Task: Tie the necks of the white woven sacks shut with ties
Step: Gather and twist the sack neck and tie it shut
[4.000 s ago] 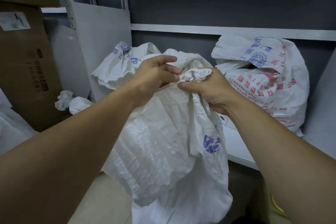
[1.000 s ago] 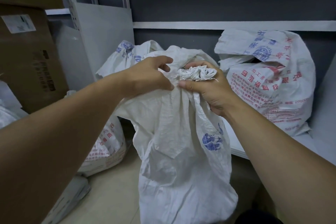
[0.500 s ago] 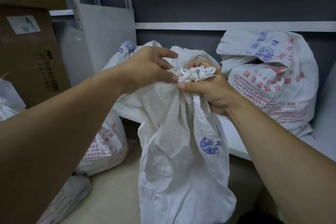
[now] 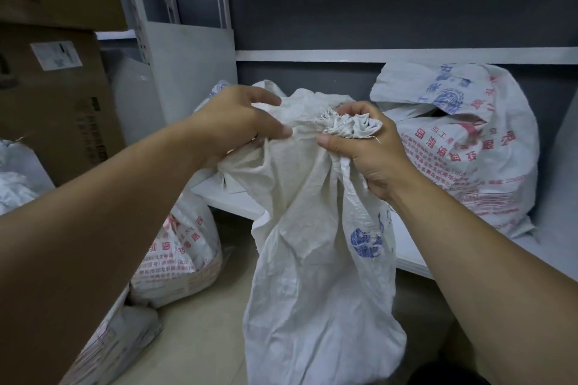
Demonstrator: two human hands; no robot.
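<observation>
A white woven sack [image 4: 316, 259] with a blue stamp hangs in front of me, its lower part reaching down to the floor. My right hand [image 4: 372, 153] is clenched around its gathered neck [image 4: 347, 126], whose frayed end sticks out above my fist. My left hand [image 4: 237, 122] pinches loose sack cloth just left of the neck, thumb against fingers. I see no separate tie.
A printed sack [image 4: 463, 147] sits on a low white shelf [image 4: 409, 247] at right. Another printed sack [image 4: 178, 253] stands on the floor at left, with more sacks at the lower left edge. Cardboard boxes [image 4: 59, 97] are stacked at left beside a metal rack upright [image 4: 150, 3].
The view has shifted, so a floor sack at left now shows. My right hand keeps its grip on the neck; my left hand has slid slightly left, still on the cloth.
</observation>
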